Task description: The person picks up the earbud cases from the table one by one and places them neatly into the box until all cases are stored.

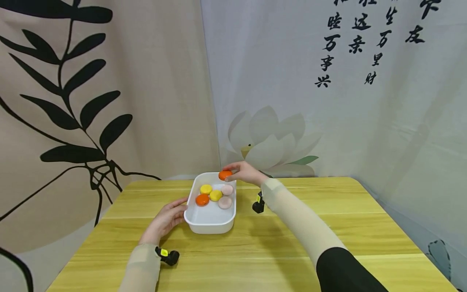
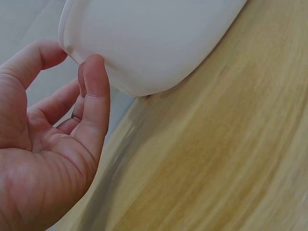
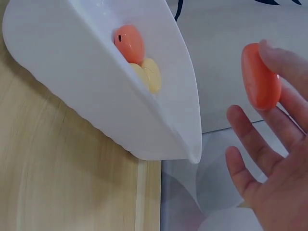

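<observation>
My right hand point(image 1: 248, 173) pinches an orange rounded case point(image 1: 225, 175) over the far right corner of a white plastic bin point(image 1: 211, 219). Up close, the held case point(image 3: 260, 79) looks smooth and glossy, with thumb and fingers on its sides and two other fingers spread apart. Inside the bin lie another orange piece point(image 1: 202, 199), two yellow ones point(image 1: 206, 189) and two pale pink ones point(image 1: 225, 202). The orange piece in the bin point(image 3: 130, 43) shows a small dark slot. My left hand point(image 1: 170, 217) holds the bin's left side, fingertips at the rim and outer wall.
The bin stands on a wood-grain table point(image 1: 292, 259), towards its far edge. Close behind that edge hangs a printed curtain point(image 1: 168, 101) with leaves, a lotus and characters. A small black camera point(image 1: 258, 205) is strapped at the right wrist, another point(image 1: 169, 257) at the left.
</observation>
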